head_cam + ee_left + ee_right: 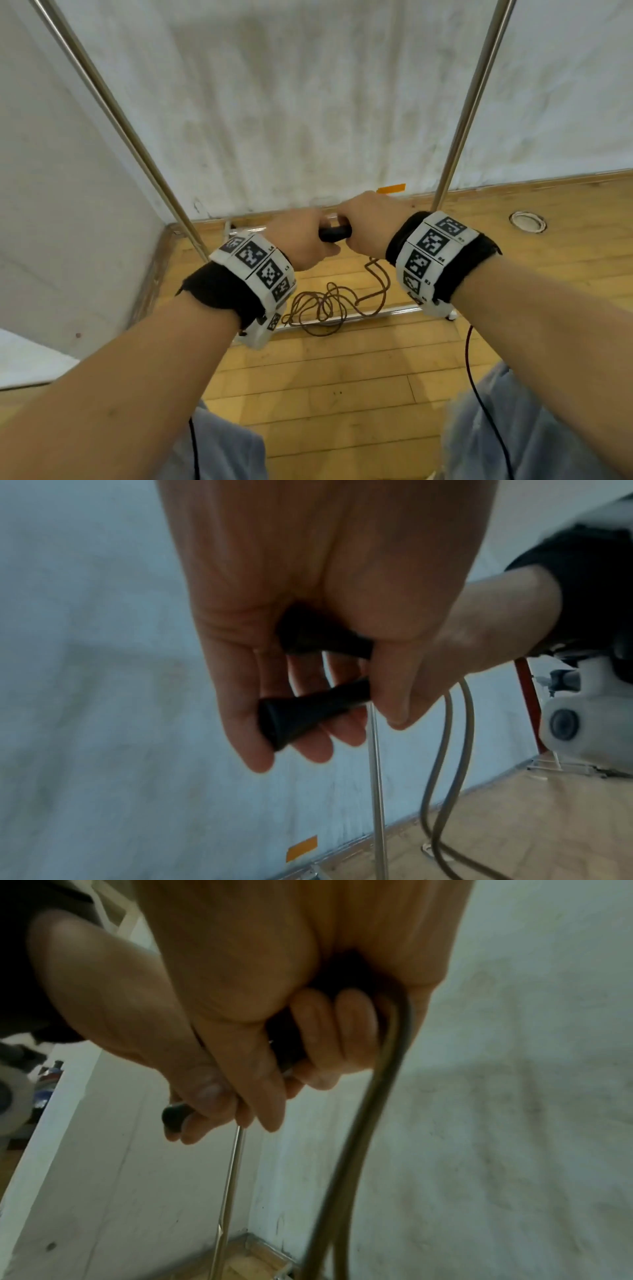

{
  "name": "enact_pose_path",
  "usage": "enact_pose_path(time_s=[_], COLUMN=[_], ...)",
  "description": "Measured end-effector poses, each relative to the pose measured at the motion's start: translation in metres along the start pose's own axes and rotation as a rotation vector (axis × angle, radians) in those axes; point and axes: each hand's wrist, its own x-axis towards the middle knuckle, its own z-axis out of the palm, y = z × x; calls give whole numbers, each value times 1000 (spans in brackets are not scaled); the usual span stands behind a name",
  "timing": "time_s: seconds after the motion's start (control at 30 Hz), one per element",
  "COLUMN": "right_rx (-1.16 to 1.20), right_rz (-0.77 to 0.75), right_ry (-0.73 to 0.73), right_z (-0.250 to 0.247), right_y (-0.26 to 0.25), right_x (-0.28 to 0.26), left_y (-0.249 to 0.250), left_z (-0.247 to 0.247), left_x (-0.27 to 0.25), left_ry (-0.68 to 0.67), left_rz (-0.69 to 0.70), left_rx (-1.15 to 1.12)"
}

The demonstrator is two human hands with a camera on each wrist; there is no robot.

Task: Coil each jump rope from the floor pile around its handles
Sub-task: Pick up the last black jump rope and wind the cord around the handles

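Handles mostly buried in the grip; rope ends out of sight.
Head view: only a short black stretch of the handles point(335, 233) shows between left hand point(297, 240) and right hand point(371, 224); fingers hidden behind knuckles. The rope point(329, 305) passes behind the left wristband point(255, 270). Right wrist view: rope point(369, 1096) blurred, cut off at bottom edge. Left wrist view: one handle point(308, 712) half hidden by fingers.

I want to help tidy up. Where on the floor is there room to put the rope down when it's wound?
Bare wooden floor lies between the person's knees, nearer than the loose rope pile. More bare floor sits right of the right pole, around the round floor fitting. It is crowded under the hands, where rope crosses the rack's base bar.
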Motion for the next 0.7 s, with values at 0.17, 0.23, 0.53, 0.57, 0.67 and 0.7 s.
enact_pose_path(time_s=[0.17, 0.23, 0.53, 0.57, 0.67, 0.7], right_rx=[479, 774, 678, 674, 812, 903], right_rz=[24, 54, 147, 167, 211, 189], right_ry=[97, 184, 376, 402, 445, 439], right_z=[6, 1, 9, 9, 3, 1], right_y=[19, 26, 21, 21, 24, 24], right_x=[13, 12, 13, 13, 11, 8], left_y=[-18, -25, -20, -18, -14, -15], left_z=[-7, -14, 4, 6, 7, 5], left_x=[16, 21, 13, 10, 6, 6], left_ry=[113, 159, 288, 295, 312, 310], left_rz=[52, 26, 67, 84, 126, 119], left_rx=[65, 23, -85, -60, -57, -86])
